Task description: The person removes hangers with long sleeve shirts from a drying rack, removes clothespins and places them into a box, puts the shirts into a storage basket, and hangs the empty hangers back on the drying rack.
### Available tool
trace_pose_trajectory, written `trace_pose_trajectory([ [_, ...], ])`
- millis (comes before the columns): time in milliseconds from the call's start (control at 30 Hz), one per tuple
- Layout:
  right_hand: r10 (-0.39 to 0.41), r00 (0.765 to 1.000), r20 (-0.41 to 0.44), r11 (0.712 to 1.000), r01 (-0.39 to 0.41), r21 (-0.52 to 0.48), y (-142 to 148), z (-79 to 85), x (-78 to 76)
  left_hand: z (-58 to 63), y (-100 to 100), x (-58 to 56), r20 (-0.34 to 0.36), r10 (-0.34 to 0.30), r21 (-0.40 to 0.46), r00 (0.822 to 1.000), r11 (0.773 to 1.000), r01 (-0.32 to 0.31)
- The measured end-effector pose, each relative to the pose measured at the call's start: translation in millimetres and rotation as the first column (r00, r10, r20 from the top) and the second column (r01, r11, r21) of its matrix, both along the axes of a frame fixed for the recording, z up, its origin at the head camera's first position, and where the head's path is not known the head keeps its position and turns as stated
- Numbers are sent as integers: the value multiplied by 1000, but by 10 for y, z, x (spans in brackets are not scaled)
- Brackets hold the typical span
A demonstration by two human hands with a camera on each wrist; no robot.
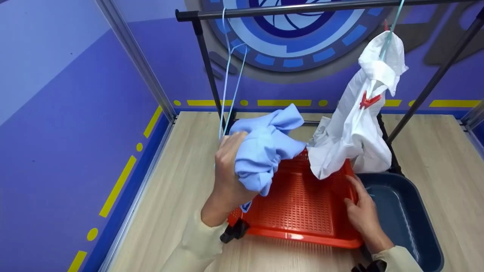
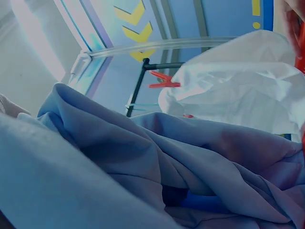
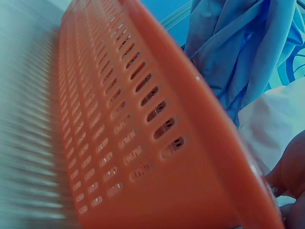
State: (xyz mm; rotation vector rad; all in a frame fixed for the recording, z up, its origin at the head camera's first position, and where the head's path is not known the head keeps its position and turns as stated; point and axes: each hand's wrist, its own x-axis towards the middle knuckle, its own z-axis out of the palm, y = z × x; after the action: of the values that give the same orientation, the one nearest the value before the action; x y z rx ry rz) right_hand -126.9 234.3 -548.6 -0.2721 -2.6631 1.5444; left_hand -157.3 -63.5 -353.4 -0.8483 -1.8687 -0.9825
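Bunched blue cloth is hanging over the red basket, the left hand clamping its fingers round it; the right hand is gripping the basket's right rim.

Bright head view, light strip glaring in left wrist view, soft pale streaks across tabletop
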Motion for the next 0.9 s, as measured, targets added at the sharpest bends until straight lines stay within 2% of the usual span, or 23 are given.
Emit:
trace_pose_trajectory([
  [167, -15, 1000, -2, 1000, 15, -9, -23, 0, -11, 1, 79, 116, -83, -36, -38, 996, 999, 33],
  [233, -18, 1000, 0, 1000, 18, -8, -31, 2, -15, -31, 104, 166, -93, -55, -59, 994, 997, 50],
  [367, -9, 1000, 8, 1000, 9, -11, -25, 5, -15, -130, 141, 265, -69, -85, -85, 994, 993, 79],
  [467, -12, 1000, 2, 1000, 12, -17, -27, 4, -11, -222, 164, 331, -28, -77, -102, 997, 992, 73],
  [600, -19, 1000, -23, 1000, 18, -23, -34, -2, -2, -343, 187, 380, -32, -118, -150, 993, 982, 111],
  [667, -18, 999, -32, 1000, 18, -16, -37, -6, 2, -393, 194, 397, -54, -179, -211, 982, 964, 164],
  [733, -17, 999, -34, 1000, 17, -16, -35, -9, 5, -434, 216, 426, -48, -253, -293, 966, 928, 229],
  [833, -22, 999, -36, 1000, 22, -2, -31, -10, 2, -491, 268, 495, 26, -355, -403, 935, 852, 335],
  [900, -26, 999, -39, 1000, 27, 6, -29, -8, -3, -532, 316, 539, 99, -394, -434, 914, 809, 396],
])
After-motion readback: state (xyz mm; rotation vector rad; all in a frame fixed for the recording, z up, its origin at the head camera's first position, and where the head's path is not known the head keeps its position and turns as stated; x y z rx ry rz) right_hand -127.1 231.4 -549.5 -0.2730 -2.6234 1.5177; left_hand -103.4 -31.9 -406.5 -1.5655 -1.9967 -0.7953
